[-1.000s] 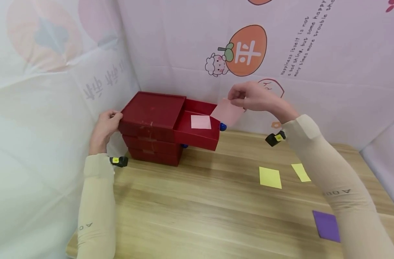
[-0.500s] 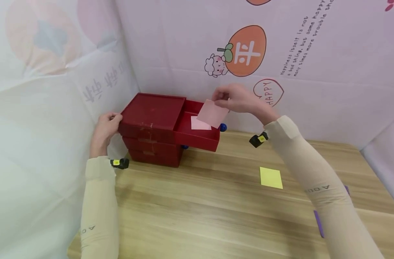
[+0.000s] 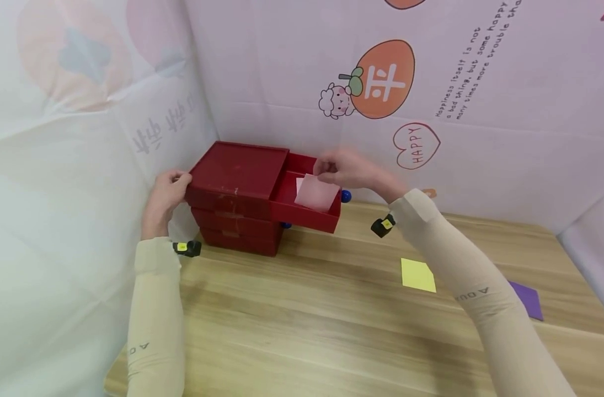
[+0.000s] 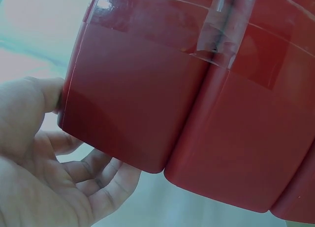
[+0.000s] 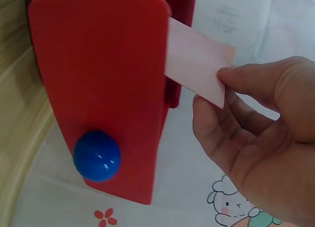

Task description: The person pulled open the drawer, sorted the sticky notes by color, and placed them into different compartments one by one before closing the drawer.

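A red drawer box [image 3: 239,171] stands at the back left, its top drawer [image 3: 304,215] pulled out to the right. My left hand [image 3: 165,201] grips the box's upper left edge. In the left wrist view the thumb [image 4: 51,94] lies on one face and the fingers bend behind. Over the drawer, my right hand [image 3: 348,168] pinches a corner of a pink sticky note [image 3: 317,194] between thumb and index finger. The note's lower part dips inside the drawer in the right wrist view. Another pink note [image 3: 299,183] in the drawer is mostly covered by it.
A yellow note [image 3: 418,274] and a purple note [image 3: 527,300], partly behind the right sleeve, lie on the wooden table [image 3: 292,325]. A blue knob [image 5: 96,156] juts from the drawer front. Printed cloth [image 3: 282,66] hangs close behind and to the left.
My right hand has moved left and down with the pink note, from beyond the drawer's right end to over and into the drawer. The left hand keeps its grip on the box.
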The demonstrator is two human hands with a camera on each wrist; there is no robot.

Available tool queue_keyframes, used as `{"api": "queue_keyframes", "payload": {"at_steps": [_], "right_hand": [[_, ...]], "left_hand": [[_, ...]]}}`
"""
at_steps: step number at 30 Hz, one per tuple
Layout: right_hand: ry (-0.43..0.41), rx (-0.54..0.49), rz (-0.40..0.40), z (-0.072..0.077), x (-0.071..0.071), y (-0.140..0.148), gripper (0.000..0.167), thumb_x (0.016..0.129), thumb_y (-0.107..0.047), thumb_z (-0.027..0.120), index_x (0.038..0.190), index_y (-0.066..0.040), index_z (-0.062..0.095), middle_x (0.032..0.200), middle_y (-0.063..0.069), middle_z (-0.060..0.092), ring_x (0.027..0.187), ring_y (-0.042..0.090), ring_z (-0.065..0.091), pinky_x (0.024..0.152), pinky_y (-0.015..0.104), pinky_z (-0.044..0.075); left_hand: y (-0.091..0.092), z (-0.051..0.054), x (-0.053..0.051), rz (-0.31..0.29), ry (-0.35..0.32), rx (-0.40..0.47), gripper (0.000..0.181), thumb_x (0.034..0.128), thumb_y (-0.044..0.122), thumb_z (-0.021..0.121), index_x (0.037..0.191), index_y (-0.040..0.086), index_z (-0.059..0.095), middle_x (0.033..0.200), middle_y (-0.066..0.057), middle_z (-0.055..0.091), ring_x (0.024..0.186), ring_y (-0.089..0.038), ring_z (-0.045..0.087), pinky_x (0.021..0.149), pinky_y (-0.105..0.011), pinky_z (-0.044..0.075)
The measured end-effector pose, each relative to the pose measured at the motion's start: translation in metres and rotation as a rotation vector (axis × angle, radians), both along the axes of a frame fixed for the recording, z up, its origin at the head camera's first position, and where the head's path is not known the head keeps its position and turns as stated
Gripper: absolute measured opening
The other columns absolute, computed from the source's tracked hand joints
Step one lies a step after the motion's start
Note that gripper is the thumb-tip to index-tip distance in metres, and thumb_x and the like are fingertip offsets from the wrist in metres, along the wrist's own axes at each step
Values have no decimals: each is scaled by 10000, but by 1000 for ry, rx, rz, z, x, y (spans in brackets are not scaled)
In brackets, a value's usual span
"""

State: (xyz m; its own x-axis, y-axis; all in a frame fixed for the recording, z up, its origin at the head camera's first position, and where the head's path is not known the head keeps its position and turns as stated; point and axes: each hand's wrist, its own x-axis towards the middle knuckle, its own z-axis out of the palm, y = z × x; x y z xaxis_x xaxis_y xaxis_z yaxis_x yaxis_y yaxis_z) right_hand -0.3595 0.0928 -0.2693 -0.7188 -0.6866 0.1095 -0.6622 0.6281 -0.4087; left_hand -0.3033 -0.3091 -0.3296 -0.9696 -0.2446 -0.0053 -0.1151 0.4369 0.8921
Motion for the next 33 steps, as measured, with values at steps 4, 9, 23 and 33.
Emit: {"api": "queue_keyframes", "payload": {"at_steps": [4,9,23,33], "right_hand": [[-21,28,21,-7,1,-5,87,936,-134,633,1009,-146,680,928,39,658,829,206,570,748,302,520],[-60,39,49,-11,3,-10,90,926,-107,640,1006,-127,676,906,49,646,827,219,560,749,311,510],[-74,168,5,-22,6,-17,193,933,-111,619,1118,-108,678,976,66,664,864,219,580,773,316,524],[-45,130,25,-18,13,-15,253,933,-135,639,1178,-88,683,1105,76,704,968,213,658,886,354,561]], "left_hand": [[1,0,0,2,3,2,417,987,313,423,1246,3,530,1018,2,519,817,-80,532,696,-195,493],[1,0,0,-2,6,-4,405,984,306,424,1230,4,536,1000,5,521,799,-72,535,696,-204,498],[1,0,-1,16,4,-2,385,983,301,431,1204,7,546,986,10,523,805,-80,527,713,-236,503],[0,-1,-1,12,8,4,357,984,287,429,1179,14,552,978,16,521,789,-64,531,697,-217,504]]}}
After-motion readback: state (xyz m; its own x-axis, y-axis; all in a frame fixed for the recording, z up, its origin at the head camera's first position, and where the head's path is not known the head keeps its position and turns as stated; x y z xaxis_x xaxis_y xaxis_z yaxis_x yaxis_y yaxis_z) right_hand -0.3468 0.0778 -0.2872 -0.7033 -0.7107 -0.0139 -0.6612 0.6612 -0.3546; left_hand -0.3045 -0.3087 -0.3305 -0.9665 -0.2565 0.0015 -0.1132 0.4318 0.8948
